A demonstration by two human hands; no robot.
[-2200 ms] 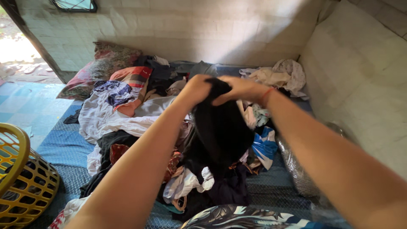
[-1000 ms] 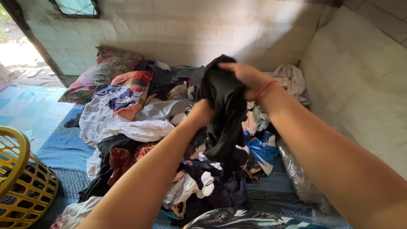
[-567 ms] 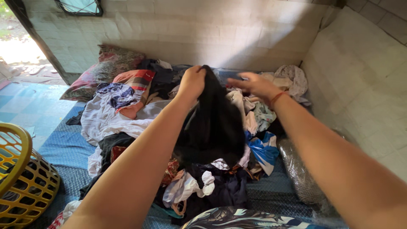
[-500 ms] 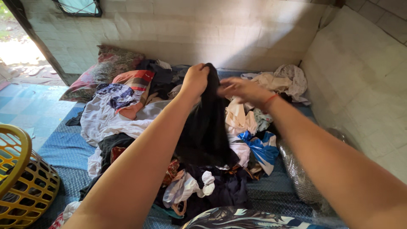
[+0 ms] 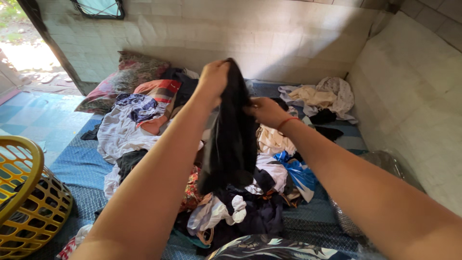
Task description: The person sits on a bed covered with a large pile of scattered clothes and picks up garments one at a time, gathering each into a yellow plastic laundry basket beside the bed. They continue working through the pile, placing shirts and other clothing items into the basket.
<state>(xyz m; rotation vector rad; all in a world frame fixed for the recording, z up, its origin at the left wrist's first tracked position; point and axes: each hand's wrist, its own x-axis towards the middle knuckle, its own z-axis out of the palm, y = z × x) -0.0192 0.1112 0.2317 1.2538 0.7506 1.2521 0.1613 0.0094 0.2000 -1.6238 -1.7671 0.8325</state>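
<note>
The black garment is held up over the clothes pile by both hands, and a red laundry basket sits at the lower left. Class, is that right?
Not quite. The head view shows the laundry basket is yellow, not red. The rest stands: the left hand and right hand hold the black garment up over the clothes pile.

Both bare arms stretched forward, left hand raised highest with fingers pinched closed, right hand lower and just beside it, fingers curled in a grip
</note>
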